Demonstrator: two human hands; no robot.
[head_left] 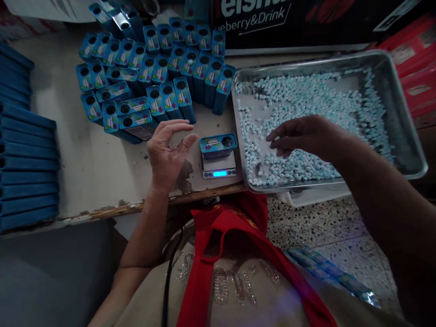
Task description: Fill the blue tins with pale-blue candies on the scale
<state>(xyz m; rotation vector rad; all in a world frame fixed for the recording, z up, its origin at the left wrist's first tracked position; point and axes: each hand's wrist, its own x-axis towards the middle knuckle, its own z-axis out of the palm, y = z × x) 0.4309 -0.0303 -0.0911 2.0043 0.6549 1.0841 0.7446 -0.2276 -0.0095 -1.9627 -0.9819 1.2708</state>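
My left hand [170,147] is raised beside a small digital scale [220,169], its thumb and fingers apart and curved around nothing. On the scale stands a blue tin [218,144] with a printed top and a round dark opening at its right end. Over the metal tray [250,187] of small pale blue and white candies [306,97] hovers my right hand [299,136]. Its fingers are loosely bent and a little apart, and no candy shows between them. The scale's display glows blue, but its digits are too small to read.
Many similar blue tins [163,68] stand grouped behind my left hand. More blue containers [29,168] lie stacked at the far left. A black printed box [296,27] stands behind the tray, and red crates [415,68] are at right. The table's worn wooden edge [119,210] runs in front.
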